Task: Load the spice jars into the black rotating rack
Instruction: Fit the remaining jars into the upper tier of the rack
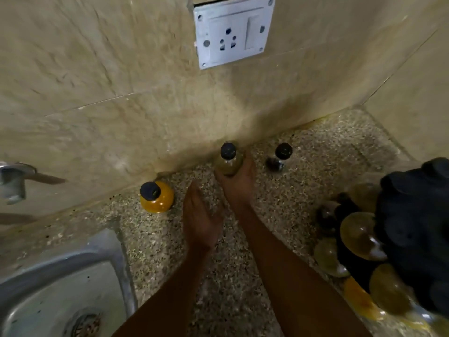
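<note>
On the speckled stone counter (243, 276), near the wall at 12 o'clock, I see my right hand (237, 183) wrapped around a little jar of green-brown spice (228, 161). The fingers curl around its round glass belly from below, and the jar has a dark cap on top. I cannot tell if the jar's bottom touches the counter.

My left hand (200, 217) is just beside it, toward 9 o'clock. Its fingers are straight and pressed together, and it holds nothing.

At 9 o'clock from my hands stands a fat round jar of yellow powder (158, 198), close to the wall. It has a dark cap too, and it looks shiny and smooth. At 1 o'clock stands a small clear jar with dark bits (278, 159) at the bottom and a black cap. It is apart from my right hand.

At 3 o'clock is the black rack (413, 227). It looks dark, bumpy and blurry. Jars sit in it already, leaning outward, so I see their round glass bottoms (359, 234). Some hold pale yellow-green stuff, and one low down looks bright orange (357, 295). I cannot count them well, because the picture is smeared there.

At 7 o'clock is a shiny metal sink (60, 276) with a round drain. A metal tap (14, 181) pokes in at the left edge. The wall is made of smooth tan tiles (97, 69), and a white plug socket (233, 30) with a switch sits high up at 12 o'clock.
</note>
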